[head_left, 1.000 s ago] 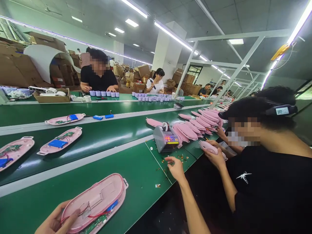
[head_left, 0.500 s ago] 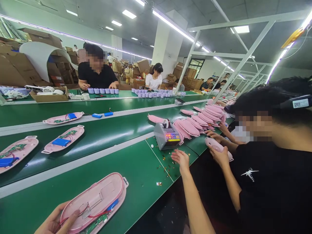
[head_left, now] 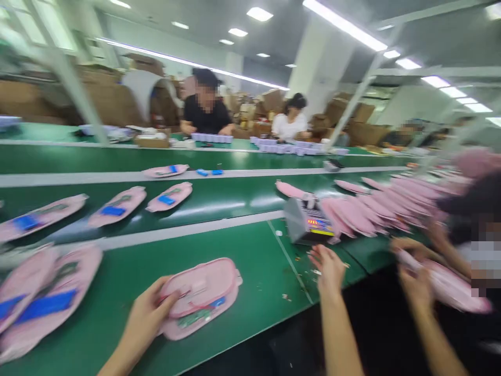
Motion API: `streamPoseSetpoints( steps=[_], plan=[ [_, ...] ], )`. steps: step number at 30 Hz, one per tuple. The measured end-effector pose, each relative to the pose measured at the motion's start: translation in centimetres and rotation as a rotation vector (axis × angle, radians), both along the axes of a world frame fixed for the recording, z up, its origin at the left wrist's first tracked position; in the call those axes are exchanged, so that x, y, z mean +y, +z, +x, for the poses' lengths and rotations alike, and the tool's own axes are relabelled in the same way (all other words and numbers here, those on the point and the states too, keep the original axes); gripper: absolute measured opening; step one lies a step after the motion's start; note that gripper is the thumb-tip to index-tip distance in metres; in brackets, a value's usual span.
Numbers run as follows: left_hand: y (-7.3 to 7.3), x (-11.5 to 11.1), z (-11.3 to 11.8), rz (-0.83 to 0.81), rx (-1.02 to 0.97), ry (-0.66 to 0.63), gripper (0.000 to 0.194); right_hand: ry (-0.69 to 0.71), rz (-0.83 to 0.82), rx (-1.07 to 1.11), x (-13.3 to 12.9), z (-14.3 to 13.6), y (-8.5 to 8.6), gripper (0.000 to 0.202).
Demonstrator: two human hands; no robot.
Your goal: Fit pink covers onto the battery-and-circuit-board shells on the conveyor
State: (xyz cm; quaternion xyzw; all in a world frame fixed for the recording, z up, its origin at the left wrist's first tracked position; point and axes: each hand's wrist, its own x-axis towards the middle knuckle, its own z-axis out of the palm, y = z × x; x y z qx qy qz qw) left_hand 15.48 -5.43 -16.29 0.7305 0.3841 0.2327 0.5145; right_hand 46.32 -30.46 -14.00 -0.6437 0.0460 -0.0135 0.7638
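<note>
My left hand (head_left: 151, 310) is closed on a pink shell (head_left: 207, 284), thumb on top, over the green bench. Under it lies a second pink half with a green circuit board (head_left: 194, 317) and a blue battery (head_left: 217, 302). Beside the grey tape dispenser (head_left: 307, 222), near the bench's front edge, my right hand (head_left: 329, 263) is raised with its fingers curled up. Its fingertips are blurred, and whether it pinches a small piece cannot be made out. Small scraps (head_left: 287, 297) lie left of this hand.
More pink shells with blue batteries (head_left: 45, 308) lie at the left and on the belt (head_left: 219, 203). A long row of pink shells (head_left: 356, 214) stretches right of the dispenser. At the right, a co-worker's hands (head_left: 418, 282) hold a pink shell. Two people sit across.
The view has swung left and blurred. The shell in my left hand now shows nearer the middle. My right hand's fingers are more curled and lie just below the dispenser.
</note>
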Motion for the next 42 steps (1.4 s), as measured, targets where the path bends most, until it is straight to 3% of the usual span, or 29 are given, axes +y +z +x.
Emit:
streamPoseSetpoints(
  steps=[2, 7, 9, 11, 16, 25, 32, 38, 42],
  plan=[
    [0.9, -0.2, 0.3, -0.138, -0.074, -0.059, 0.041, 0.172, -0.065, -0.1, 2.5, -3.1, 1.1, 0.038],
    [1.0, -0.4, 0.8, -0.28, -0.236, -0.016, 0.033, 1.058, -0.406, -0.787, 11.9, -11.0, 3.4, 0.019],
    [0.8, -0.8, 0.6, -0.324, -0.294, -0.016, 0.033, 1.259, -0.526, -0.93, 14.9, -12.9, 3.0, 0.017],
    [0.6, -1.1, 0.5, -0.34, -0.333, -0.023, 0.032, 1.349, -0.627, -0.984, 16.6, -13.6, 2.0, 0.016],
    [0.1, -1.0, 0.3, -0.333, -0.385, -0.023, 0.035, 1.319, -0.741, -1.077, 17.3, -13.7, 0.7, 0.019],
    [-0.4, -1.0, 0.1, -0.281, -0.368, -0.035, 0.037, 1.339, -0.868, -1.125, 17.7, -14.7, 1.7, 0.018],
    [-0.8, -1.0, 0.2, -0.324, -0.409, -0.021, 0.035, 1.409, -0.853, -1.108, 17.6, -14.7, 2.4, 0.022],
    [-0.9, -1.2, 0.1, -0.322, -0.435, -0.027, 0.036, 1.212, -0.891, -1.33, 18.2, -15.0, 1.4, 0.016],
    [-0.9, -1.2, -0.1, -0.309, -0.407, -0.024, 0.035, 1.148, -0.977, -1.279, 18.6, -15.1, 1.6, 0.021]
  ],
)
